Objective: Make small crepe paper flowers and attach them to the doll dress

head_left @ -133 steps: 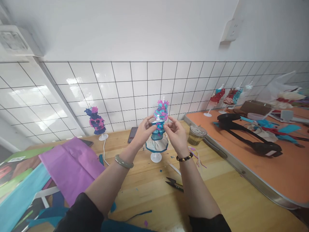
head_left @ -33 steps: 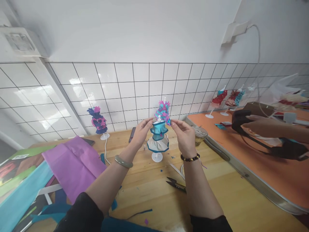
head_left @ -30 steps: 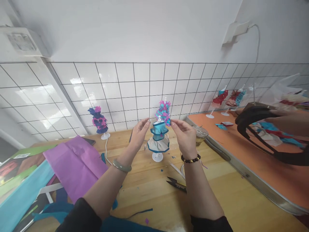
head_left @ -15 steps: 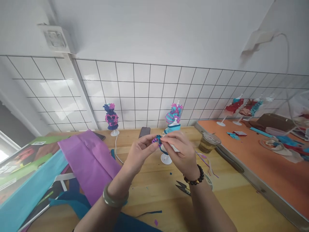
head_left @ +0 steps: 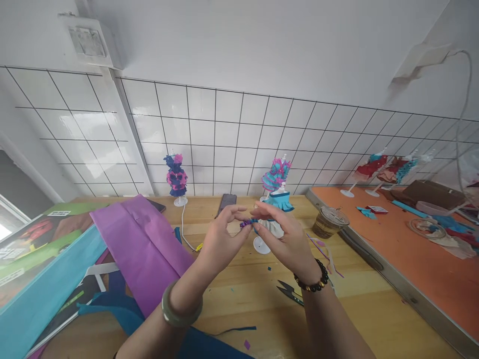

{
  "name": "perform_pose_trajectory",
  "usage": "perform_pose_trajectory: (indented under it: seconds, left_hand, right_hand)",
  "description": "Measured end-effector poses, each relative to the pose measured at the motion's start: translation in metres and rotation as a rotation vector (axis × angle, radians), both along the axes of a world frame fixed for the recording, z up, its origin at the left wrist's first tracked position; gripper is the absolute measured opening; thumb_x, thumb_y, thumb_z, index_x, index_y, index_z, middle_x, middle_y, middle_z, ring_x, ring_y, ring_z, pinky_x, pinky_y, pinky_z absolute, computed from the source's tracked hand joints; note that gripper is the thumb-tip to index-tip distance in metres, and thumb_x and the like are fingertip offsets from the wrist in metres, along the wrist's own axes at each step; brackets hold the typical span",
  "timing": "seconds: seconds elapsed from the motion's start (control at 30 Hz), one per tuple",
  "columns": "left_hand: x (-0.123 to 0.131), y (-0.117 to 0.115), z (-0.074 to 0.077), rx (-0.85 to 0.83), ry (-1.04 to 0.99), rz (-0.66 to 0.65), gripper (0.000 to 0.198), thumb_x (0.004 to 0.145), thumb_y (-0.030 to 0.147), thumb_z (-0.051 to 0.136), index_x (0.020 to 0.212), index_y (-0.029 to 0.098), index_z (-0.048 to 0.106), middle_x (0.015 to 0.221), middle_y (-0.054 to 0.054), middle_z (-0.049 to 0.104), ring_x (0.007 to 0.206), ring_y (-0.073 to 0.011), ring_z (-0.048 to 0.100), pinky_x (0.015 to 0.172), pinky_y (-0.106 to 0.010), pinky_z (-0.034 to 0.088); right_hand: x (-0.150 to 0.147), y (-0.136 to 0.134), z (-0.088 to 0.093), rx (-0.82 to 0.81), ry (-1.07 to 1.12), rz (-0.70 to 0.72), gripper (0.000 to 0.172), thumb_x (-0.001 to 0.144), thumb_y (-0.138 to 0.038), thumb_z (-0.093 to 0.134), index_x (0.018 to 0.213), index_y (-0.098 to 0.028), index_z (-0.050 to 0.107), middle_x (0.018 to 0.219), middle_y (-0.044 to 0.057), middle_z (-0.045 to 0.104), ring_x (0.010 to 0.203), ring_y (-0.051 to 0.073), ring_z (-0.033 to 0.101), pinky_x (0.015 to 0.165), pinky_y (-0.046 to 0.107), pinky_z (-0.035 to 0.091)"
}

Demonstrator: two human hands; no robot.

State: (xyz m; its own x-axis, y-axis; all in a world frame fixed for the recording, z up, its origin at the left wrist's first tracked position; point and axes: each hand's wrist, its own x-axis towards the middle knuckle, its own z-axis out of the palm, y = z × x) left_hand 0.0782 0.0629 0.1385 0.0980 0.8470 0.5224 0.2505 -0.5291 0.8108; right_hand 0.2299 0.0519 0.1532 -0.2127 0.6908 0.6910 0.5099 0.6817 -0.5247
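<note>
Between my two hands is a small gathered piece of purple and blue fabric, raised above the wooden table. My left hand pinches its purple end with thumb and fingertips. At the blue end, the thumb and fingers of my right hand close on it. Just behind my right hand stands a small doll dress form in a turquoise top and white skirt, its round white base showing below the hands. Thread snips lie on the table near my right wrist.
Purple fabric and blue fabric cover the left side. Behind are a phone and dressed forms, one navy and pink, one pink and turquoise. A lidded cup stands right, beside an orange table.
My right fingers have spread wider and shifted slightly right. The small fabric piece now lies more level and stretched between both hands. The view has shifted a little.
</note>
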Motion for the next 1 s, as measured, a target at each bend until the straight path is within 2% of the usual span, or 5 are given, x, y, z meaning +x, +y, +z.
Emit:
perform_pose_trajectory:
  seconds: [0.17, 0.4, 0.53, 0.8, 1.0]
  left_hand:
    - [-0.003, -0.002, 0.004, 0.081, 0.059, -0.012, 0.022, 0.073, 0.021, 0.058, 0.094, 0.023, 0.061, 0.091, -0.002, 0.065, 0.087, -0.0166, 0.058, 0.082, -0.031, 0.044]
    - [-0.007, -0.002, 0.006, -0.077, -0.098, -0.181, 0.013, 0.075, 0.027, 0.057, 0.085, 0.020, 0.061, 0.089, -0.005, 0.065, 0.089, -0.0183, 0.058, 0.084, -0.033, 0.044]
    - [-0.009, -0.001, 0.005, -0.048, -0.108, -0.192, 0.011, 0.073, 0.025, 0.060, 0.082, 0.019, 0.058, 0.088, -0.005, 0.065, 0.088, -0.0186, 0.058, 0.084, -0.035, 0.045]
    - [-0.009, -0.006, 0.008, 0.342, 0.008, -0.138, 0.009, 0.074, 0.013, 0.056, 0.080, 0.020, 0.055, 0.086, -0.003, 0.064, 0.088, -0.0162, 0.059, 0.082, -0.035, 0.047]
    - [-0.012, -0.002, 0.004, 0.678, 0.186, 0.030, 0.015, 0.075, 0.011, 0.056, 0.085, 0.021, 0.055, 0.091, -0.004, 0.064, 0.085, -0.0147, 0.059, 0.074, -0.032, 0.047]
  right_hand:
    - [0.001, -0.003, 0.002, 0.064, -0.065, -0.005, 0.042, 0.080, -0.017, 0.050, 0.120, -0.025, 0.045, 0.096, 0.003, 0.064, 0.088, 0.016, 0.058, 0.081, 0.034, 0.046]
    - [0.000, -0.006, 0.004, 0.091, -0.060, 0.017, 0.039, 0.078, -0.013, 0.049, 0.115, -0.024, 0.049, 0.090, 0.004, 0.062, 0.085, 0.017, 0.057, 0.078, 0.034, 0.046]
    - [0.002, -0.006, 0.007, 0.090, -0.065, 0.073, 0.029, 0.078, -0.011, 0.047, 0.101, -0.025, 0.059, 0.092, 0.005, 0.060, 0.089, 0.018, 0.056, 0.077, 0.035, 0.046]
    - [0.003, -0.009, 0.011, 0.081, -0.020, 0.112, 0.017, 0.077, -0.015, 0.053, 0.089, -0.023, 0.061, 0.096, 0.007, 0.062, 0.093, 0.019, 0.057, 0.083, 0.037, 0.046]
    - [0.006, -0.011, 0.011, 0.124, 0.007, 0.082, 0.015, 0.077, -0.014, 0.053, 0.086, -0.023, 0.061, 0.087, 0.005, 0.065, 0.087, 0.018, 0.060, 0.075, 0.035, 0.050]
